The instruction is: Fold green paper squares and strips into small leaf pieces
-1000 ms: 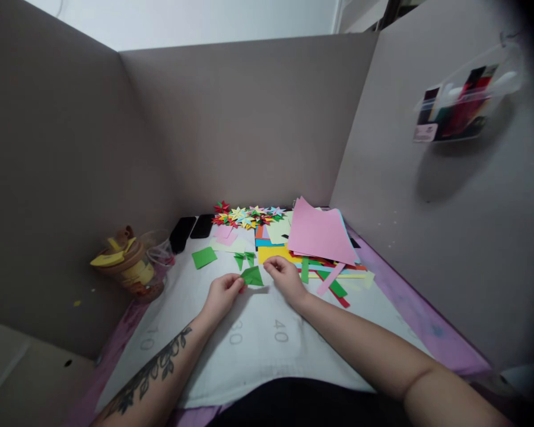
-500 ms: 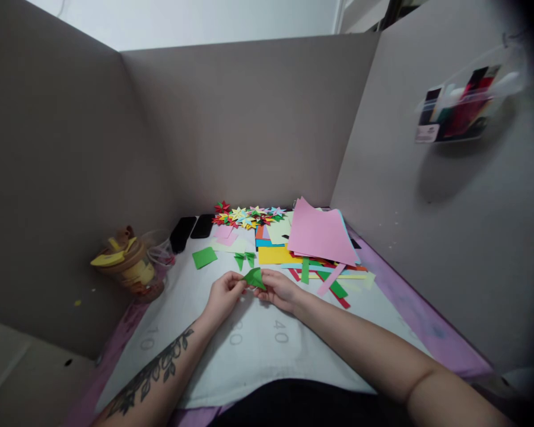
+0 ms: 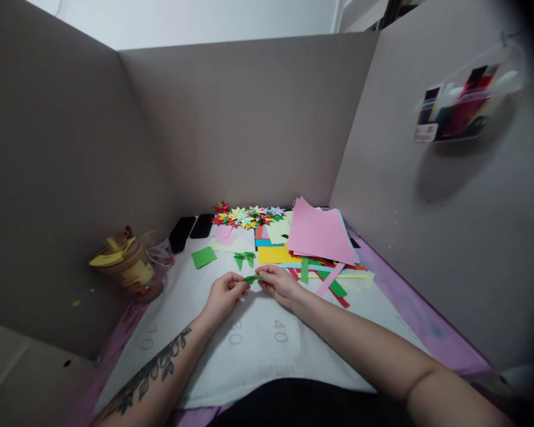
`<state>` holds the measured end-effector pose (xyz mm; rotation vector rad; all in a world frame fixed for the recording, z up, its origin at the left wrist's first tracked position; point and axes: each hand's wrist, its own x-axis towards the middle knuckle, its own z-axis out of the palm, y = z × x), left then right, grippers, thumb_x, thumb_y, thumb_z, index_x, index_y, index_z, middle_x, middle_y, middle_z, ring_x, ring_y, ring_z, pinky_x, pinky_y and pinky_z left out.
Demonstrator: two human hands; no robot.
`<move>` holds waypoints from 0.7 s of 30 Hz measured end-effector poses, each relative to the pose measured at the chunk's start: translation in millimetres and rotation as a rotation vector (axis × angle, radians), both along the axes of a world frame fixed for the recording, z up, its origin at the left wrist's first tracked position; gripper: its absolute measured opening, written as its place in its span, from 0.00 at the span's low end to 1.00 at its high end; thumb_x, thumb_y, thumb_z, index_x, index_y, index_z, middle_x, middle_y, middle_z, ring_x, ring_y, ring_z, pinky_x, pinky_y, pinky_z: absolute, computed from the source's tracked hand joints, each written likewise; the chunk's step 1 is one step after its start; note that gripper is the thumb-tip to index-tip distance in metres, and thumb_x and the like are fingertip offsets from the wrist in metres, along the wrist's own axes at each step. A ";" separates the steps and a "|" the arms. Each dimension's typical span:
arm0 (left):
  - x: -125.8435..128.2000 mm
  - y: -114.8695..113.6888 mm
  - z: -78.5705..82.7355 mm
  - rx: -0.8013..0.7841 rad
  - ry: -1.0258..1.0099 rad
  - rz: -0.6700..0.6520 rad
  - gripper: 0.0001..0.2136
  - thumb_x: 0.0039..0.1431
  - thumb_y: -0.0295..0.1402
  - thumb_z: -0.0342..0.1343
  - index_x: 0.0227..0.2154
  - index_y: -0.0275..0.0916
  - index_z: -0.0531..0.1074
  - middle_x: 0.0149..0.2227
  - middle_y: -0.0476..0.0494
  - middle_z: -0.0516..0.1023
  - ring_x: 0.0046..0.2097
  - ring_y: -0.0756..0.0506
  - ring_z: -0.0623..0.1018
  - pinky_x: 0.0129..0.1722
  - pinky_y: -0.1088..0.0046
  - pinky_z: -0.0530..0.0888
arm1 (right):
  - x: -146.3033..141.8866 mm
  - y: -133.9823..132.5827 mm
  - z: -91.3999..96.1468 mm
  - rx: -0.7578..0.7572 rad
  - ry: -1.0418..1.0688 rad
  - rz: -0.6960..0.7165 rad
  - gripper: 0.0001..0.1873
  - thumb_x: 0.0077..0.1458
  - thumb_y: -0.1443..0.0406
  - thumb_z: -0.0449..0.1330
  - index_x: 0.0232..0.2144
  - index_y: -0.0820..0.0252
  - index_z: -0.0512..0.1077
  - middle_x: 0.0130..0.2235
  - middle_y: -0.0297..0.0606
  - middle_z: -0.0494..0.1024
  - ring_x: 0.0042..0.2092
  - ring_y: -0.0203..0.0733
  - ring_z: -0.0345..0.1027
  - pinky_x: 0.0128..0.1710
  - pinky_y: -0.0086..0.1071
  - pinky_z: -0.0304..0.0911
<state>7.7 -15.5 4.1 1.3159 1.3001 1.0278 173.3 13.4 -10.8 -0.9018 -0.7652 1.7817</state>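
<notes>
A small folded piece of green paper (image 3: pixel 251 279) is pinched between my two hands above the white cloth (image 3: pixel 258 362). My left hand (image 3: pixel 226 292) grips its left end with thumb and fingers. On the other side, my right hand (image 3: pixel 278 284) is closed on its right end. Just beyond the hands lie two folded green paper pieces (image 3: pixel 244 260). A flat green paper square (image 3: pixel 203 257) rests to their left. Fingers cover part of the held paper, so its full shape is hidden.
Several folded paper stars (image 3: pixel 244 215) are heaped at the back. Pink sheets (image 3: pixel 320 234) lie right of them, over coloured strips (image 3: pixel 331 281). Two black phones (image 3: pixel 191 231) and a brown bin (image 3: pixel 131 267) with scraps stand left. Grey partitions (image 3: pixel 249 124) enclose the table; a plastic container (image 3: pixel 465 107) hangs right.
The green paper has tipped from showing a broad face to a thin, nearly edge-on shape. My fingers have shifted slightly around its ends; both hands still hold it.
</notes>
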 end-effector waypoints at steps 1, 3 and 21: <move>-0.1 0.3 -0.3 -0.002 -0.004 0.003 0.12 0.47 0.39 0.58 0.28 0.34 0.68 0.23 0.46 0.76 0.23 0.51 0.72 0.20 0.81 0.64 | 0.3 0.1 -0.1 0.019 -0.003 -0.001 0.16 0.32 0.62 0.71 0.25 0.62 0.72 0.26 0.33 0.73 0.25 0.31 0.65 0.28 0.27 0.63; -0.8 0.8 -1.9 0.008 0.003 0.006 0.12 0.48 0.39 0.57 0.28 0.35 0.67 0.24 0.46 0.76 0.23 0.51 0.72 0.19 0.81 0.64 | 0.8 -0.4 0.0 0.046 0.004 0.020 0.17 0.33 0.60 0.70 0.26 0.62 0.73 0.28 0.34 0.73 0.27 0.31 0.66 0.30 0.27 0.63; -1.0 -2.8 -0.2 0.126 0.106 -0.110 0.10 0.48 0.37 0.57 0.30 0.35 0.70 0.24 0.49 0.74 0.24 0.52 0.71 0.23 0.79 0.65 | 6.1 -4.5 4.1 0.455 -0.473 0.119 0.07 0.46 0.63 0.59 0.27 0.62 0.72 0.19 0.28 0.68 0.21 0.30 0.59 0.22 0.24 0.54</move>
